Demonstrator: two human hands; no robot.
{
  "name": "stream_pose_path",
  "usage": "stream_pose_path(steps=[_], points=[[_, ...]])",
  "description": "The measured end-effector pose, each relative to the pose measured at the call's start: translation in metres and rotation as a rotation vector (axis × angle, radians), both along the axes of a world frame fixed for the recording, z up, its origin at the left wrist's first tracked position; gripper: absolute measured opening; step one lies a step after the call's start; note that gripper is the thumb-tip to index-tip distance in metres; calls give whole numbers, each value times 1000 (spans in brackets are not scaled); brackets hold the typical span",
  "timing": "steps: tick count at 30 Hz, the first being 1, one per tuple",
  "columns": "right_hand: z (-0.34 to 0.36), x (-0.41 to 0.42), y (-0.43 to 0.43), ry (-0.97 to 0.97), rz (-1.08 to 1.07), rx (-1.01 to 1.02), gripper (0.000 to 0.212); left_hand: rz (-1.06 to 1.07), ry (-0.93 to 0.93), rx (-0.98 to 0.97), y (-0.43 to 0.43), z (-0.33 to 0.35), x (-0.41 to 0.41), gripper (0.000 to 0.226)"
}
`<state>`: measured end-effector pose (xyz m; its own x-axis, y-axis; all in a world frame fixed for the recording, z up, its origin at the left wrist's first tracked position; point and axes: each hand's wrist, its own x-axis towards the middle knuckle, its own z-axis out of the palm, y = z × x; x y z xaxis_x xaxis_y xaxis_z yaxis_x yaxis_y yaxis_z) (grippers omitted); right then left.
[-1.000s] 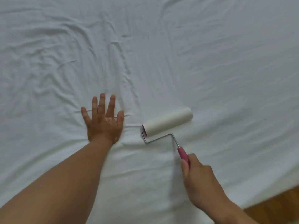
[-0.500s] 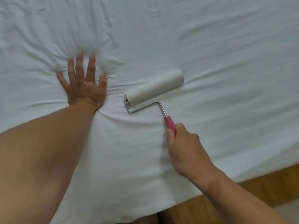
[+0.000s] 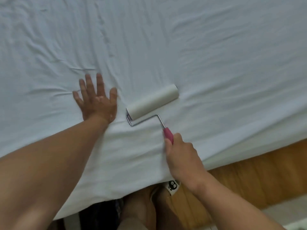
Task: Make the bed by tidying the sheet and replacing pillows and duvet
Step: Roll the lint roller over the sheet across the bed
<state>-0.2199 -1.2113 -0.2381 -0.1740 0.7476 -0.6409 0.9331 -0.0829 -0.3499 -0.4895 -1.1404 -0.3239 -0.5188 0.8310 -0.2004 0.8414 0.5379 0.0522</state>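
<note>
— Where is the sheet?

— The white sheet [image 3: 207,47] is spread across the mattress and fills most of the view. Its near edge hangs over the side of the bed, and a wooden surface [image 3: 259,171] shows below it at the lower right.

— Is it smooth?

— Not everywhere. Creases [image 3: 49,52] crowd the far left part, and a long fold runs away from the person near the middle. The right part lies flatter.

— What rests on it?

— Two things. The left hand [image 3: 97,102] lies palm down, its fingers [image 3: 99,82] straight and spread, pressing the cloth. Just beside it, to the right, the lint roller [image 3: 152,102] lies with its pale roll on the sheet, set at a slant, the right end farther from the person.

— And the other hand?

— The right hand [image 3: 182,155] has its fingers curled tightly round the pink handle [image 3: 168,134], near the bed's edge. A bent wire frame [image 3: 144,120] joins the handle to the left end of the roll.

— Do the hand and the roll touch?

— No, a strip of sheet shows between the left hand's thumb side and the roll's near end.

— Anything below the bed's edge?

— A small white tag with a black cartoon figure [image 3: 172,187] peeks out under the right wrist, and the person's legs [image 3: 137,211] show at the bottom, blurred.
</note>
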Motion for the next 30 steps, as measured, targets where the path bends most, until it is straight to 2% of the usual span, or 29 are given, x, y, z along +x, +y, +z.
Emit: stream_pose_path(steps=[4,6,12,20,22,24,28,30], points=[[13,64,-66,-94,-24,-123,27,-36,24,-24,-22,2,36,80],[15,70,-68,-107,-2,-83,29,-51,26,-40,-30,1,52,81],[-11,41,-14,63,24,107,32,-29,27,-57,-29,2,60,78],[16,163,-123,-154,12,-99,26,-38,19,-101,-38,13,73,71],[33,174,-130,-189,99,25,31,-44,11,-130,-38,18,81,72],[55,168,-112,-139,38,105,36,-97,34,-146,-27,22,83,74],[54,136,-18,30,-181,54,35,-249,-27,-99,33,32,95,70],[40,117,43,57,-185,181,41,-244,-51,-102,62,33,102,69]])
